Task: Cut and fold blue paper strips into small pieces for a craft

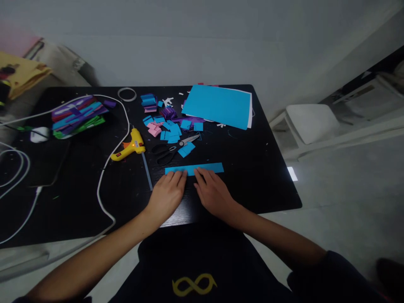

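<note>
A long strip of blue paper [217, 167] lies crosswise near the front of the black table. Bent over its near edge, the fingers of my left hand [168, 192] hold down the left half. My right hand [214, 192] does the same just right of the middle, fingertips on the paper. The thumbs are mostly hidden. Beyond the strip lie scissors [166, 153] with black handles, their blades pointing away to the right, beside a small folded blue paper piece [187, 149]. To the left rests a yellow hot glue gun [129, 147] with a glue stick [147, 171] near it.
Blue paper pieces [172, 131], pink ones [154, 128] and a stacked pile [149, 102] lie farther back. Blue sheets [217, 105] are at the back right. Bundled coloured strips [78, 115], a phone [49, 164] and a white cable [100, 185] occupy the left.
</note>
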`<state>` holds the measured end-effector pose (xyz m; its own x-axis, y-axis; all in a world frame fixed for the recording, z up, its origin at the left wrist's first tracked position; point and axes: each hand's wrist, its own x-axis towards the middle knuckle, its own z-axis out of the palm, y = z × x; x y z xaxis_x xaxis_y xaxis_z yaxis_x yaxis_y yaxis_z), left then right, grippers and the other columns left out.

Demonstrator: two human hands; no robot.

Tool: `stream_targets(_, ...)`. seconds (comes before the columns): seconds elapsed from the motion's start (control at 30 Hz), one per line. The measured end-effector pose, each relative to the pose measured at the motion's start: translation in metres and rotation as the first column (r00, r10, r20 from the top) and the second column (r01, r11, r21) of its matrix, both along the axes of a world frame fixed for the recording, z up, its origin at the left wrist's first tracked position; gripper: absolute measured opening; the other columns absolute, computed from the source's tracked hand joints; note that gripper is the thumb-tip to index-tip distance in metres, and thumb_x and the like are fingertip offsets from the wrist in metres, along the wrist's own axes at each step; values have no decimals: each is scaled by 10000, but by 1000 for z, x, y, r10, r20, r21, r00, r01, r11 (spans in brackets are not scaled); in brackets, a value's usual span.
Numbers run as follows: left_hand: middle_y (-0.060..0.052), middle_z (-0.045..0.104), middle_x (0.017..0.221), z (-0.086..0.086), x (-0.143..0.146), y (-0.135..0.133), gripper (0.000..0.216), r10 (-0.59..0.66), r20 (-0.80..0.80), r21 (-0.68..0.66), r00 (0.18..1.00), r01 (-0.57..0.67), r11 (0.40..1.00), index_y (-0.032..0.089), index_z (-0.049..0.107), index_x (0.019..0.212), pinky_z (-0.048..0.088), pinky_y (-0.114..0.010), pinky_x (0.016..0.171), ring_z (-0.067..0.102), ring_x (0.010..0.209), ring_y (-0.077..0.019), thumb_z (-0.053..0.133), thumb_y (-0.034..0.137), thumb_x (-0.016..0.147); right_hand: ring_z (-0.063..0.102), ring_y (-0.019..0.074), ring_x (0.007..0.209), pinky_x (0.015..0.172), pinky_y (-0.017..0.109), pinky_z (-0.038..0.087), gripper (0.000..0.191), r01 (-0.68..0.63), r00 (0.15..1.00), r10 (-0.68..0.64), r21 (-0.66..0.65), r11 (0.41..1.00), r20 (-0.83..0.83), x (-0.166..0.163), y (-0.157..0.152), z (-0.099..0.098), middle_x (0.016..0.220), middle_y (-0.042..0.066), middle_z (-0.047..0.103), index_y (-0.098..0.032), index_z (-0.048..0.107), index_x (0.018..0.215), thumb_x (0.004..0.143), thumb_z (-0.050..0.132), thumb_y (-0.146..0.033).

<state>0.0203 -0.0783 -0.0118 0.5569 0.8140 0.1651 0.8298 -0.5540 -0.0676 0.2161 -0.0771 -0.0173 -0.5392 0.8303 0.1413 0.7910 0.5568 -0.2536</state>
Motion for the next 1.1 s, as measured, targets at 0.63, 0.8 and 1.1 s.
stream_targets(0.63,-159,725,1054,4,-30,-13,284,109,23,128,994,-111,986,71,674,1219,524,-393,748,666,949,-283,523,197,1013,581,326,1234,1012,462,546,423,-4,1000,4,6,1000,-30,0,0,-3,1353,235,611,-15,541,1403,1046,427,-212)
stream_targets(0.8,-183,714,1108,6,-33,-15,319,139,29,111,990,-142,984,45,666,1210,524,-417,773,655,995,-312,539,259,1011,574,321,1237,1017,465,539,417,-3,999,4,11,1000,-43,1,1,-5,1357,224,611,-38,542,1404,1049,425,-222)
stream_targets(1.1,-176,674,1203,9,-48,-7,310,159,282,-54,946,-150,987,97,626,1247,544,-448,915,644,1079,-304,514,247,999,610,337,1089,947,483,545,547,24,991,-20,30,999,-129,12,-11,-1,1209,217,656,-51,619,1293,957,625,-482)
